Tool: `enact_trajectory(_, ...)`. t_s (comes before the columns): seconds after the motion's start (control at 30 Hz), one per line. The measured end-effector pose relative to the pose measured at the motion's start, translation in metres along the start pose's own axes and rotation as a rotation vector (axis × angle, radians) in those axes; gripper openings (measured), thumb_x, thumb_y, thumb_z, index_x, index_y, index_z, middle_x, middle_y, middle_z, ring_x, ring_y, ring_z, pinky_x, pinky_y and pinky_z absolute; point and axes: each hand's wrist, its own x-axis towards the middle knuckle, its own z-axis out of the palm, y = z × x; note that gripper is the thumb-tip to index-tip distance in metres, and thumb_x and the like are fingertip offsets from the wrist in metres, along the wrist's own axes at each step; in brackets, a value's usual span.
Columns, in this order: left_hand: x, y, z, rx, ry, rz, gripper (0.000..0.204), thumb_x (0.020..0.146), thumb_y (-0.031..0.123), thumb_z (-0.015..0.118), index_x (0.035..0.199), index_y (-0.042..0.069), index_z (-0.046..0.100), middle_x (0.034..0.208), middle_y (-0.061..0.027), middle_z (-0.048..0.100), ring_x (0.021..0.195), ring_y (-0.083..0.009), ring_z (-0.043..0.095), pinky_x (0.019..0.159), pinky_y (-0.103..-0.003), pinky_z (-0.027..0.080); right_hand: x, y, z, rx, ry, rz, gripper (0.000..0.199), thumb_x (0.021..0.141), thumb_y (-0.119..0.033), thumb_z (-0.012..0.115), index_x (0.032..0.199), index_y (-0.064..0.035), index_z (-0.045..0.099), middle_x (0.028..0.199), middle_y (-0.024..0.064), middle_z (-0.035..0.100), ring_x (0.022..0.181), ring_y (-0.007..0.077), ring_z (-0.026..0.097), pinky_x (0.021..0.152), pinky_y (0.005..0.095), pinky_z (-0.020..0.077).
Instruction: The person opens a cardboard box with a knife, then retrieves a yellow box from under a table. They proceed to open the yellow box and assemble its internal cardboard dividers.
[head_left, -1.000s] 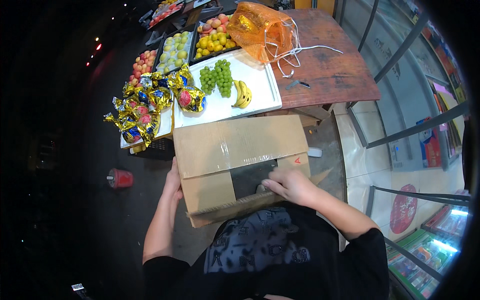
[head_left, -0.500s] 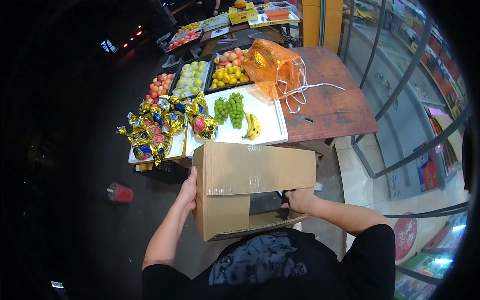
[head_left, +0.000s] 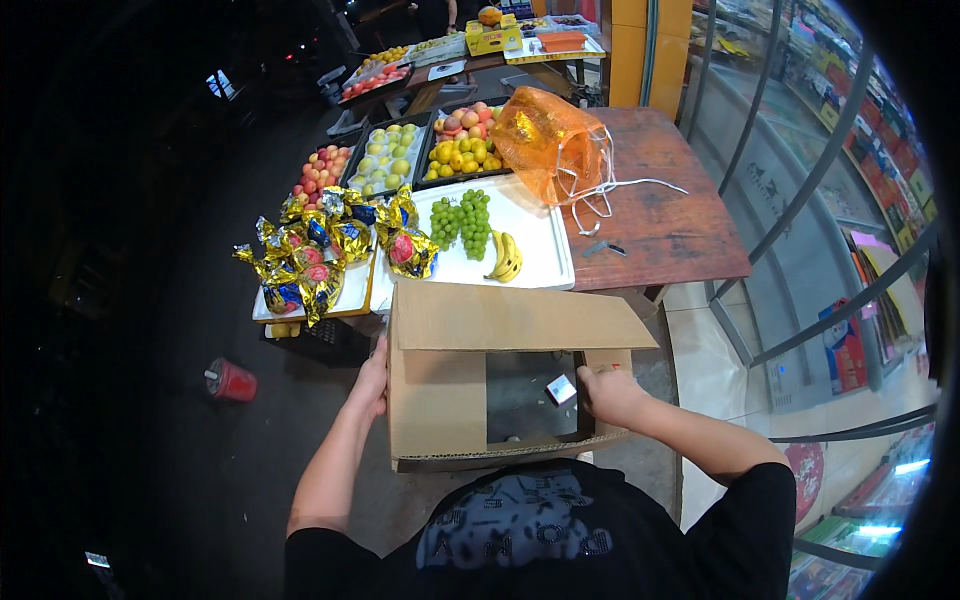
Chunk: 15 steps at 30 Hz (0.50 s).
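A brown cardboard box (head_left: pixel 440 400) is between my hands, close to my body, with its top flap raised at the far side. Through its open middle the dark floor shows. My left hand (head_left: pixel 371 383) is closed on the box's left wall, its fingers partly hidden behind the cardboard. My right hand (head_left: pixel 612 396) has curled fingers at the edge of the flap on the right side of the opening. A small white packet (head_left: pixel 561 389) shows within the opening, just left of that hand.
Beyond the box, a white tray (head_left: pixel 545 268) bears green grapes (head_left: pixel 472 225) and bananas (head_left: pixel 507 258). Foil-wrapped fruit (head_left: pixel 315 270) sits left. An orange mesh bag (head_left: pixel 540 145) lies on the wooden table (head_left: pixel 680 220). A red cup-shaped container (head_left: pixel 232 381) is on the floor; metal railings curve along the right.
The box has tilted, its far flap has swung up and away, and the opening shows wider. The white packet now appears inside the opening. Both hands keep their hold.
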Motion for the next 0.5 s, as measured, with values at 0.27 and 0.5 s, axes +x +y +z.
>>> enact_trajectory(0.27, 0.015, 0.015, 0.026, 0.006, -0.088, -0.010, 0.057, 0.100, 0.052, 0.038, 0.126, 0.004, 0.055, 0.109, -0.0111, 0.066, 0.090, -0.0201, 0.067, 0.070, -0.037, 0.057, -0.049, 0.005, -0.013, -0.060, 0.100, 0.036, 0.023, 0.078, -0.008, 0.058, 0.100, -0.0025, 0.049, 0.080, 0.0220, 0.063, 0.078, 0.0382, 0.065, 0.065, 0.0459, 0.0519)
enact_trajectory(0.5, 0.031, 0.030, 0.046, -0.044, -0.210, -0.032, 0.057, 0.100, 0.052, 0.039, 0.131, 0.005, 0.052, 0.116, -0.0118, 0.064, 0.095, -0.0234, 0.067, 0.078, -0.040, 0.057, -0.080, 0.011, -0.028, 0.012, 0.314, 0.237, 0.019, 0.078, -0.003, 0.057, 0.094, -0.0031, 0.048, 0.082, 0.0209, 0.059, 0.077, 0.0412, 0.061, 0.067, 0.0498, 0.0492)
